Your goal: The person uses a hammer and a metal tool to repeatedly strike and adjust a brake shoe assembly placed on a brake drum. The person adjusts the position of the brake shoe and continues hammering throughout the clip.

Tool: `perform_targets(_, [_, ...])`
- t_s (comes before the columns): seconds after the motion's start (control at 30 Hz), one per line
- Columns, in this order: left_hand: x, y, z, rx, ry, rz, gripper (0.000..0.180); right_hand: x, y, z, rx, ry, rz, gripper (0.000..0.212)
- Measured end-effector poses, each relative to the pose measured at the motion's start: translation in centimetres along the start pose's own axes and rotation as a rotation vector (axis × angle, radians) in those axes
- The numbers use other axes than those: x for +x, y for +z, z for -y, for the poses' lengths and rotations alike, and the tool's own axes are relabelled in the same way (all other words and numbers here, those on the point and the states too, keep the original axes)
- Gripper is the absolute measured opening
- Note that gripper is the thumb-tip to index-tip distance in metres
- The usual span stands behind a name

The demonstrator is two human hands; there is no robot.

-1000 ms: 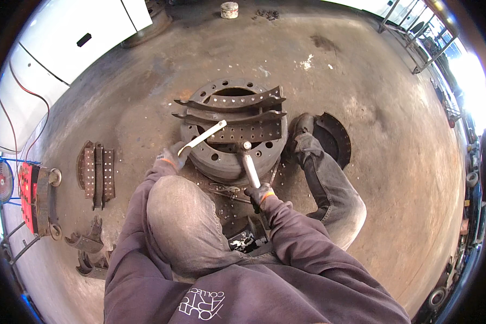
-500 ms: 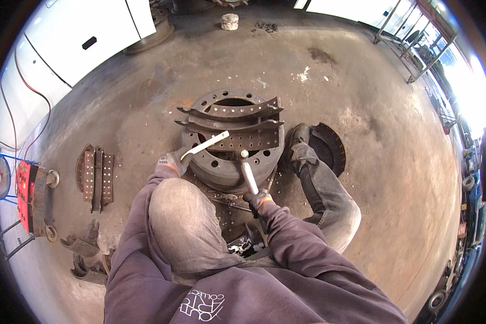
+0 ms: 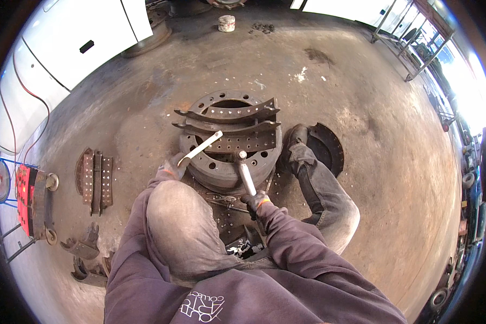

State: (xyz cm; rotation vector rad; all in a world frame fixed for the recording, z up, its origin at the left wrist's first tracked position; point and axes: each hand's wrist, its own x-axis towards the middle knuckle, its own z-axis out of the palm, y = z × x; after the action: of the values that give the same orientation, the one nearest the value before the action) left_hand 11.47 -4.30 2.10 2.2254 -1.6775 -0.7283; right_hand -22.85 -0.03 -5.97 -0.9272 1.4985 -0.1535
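A pale flat bar [image 3: 202, 147] is held in my gloved left hand [image 3: 174, 165], its far end reaching over the brake shoe [image 3: 248, 142] nearest me. My gloved right hand [image 3: 253, 202] grips a hammer [image 3: 246, 175] by its silvery handle, the head up by the near rim of the brake drum [image 3: 208, 177]. Two curved brake shoes with rows of rivet holes lie across the top of that drum. Whether the bar's far end touches the shoe, I cannot tell.
Several drilled brake shoes [image 3: 96, 181] stand on the floor at left, near a red machine [image 3: 27, 197]. A dark curved part [image 3: 328, 148] lies beside my right boot. Small rivets are scattered below the drum. A white bucket [image 3: 227, 24] stands far off; a metal cart [image 3: 416, 40] is at far right.
The pale bar and my left hand have shifted slightly left over the drum. My right hand keeps the hammer in nearly the same place.
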Motion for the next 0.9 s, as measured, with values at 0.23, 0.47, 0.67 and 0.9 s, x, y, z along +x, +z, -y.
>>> perform_targets(0.23, [0.5,1.3,2.7,-0.054,0.051,-0.024,0.038,-1.7,0.1,1.6,-0.018,0.006,-0.015,0.046])
perform_targets(0.47, [0.2,0.1,0.0,0.003,-0.044,0.062,0.037,-0.6,-0.1,0.8,-0.047,0.027,-0.047,0.046])
perform_targets(0.67, [-0.2,-0.3,0.2,0.003,-0.008,0.05,0.038,-3.2,-0.1,2.9,-0.057,0.028,-0.037,0.044])
perform_targets(0.9, [0.2,-0.1,0.1,0.017,0.005,0.048,0.038,-1.5,-0.1,1.5,-0.016,0.029,-0.017,0.042])
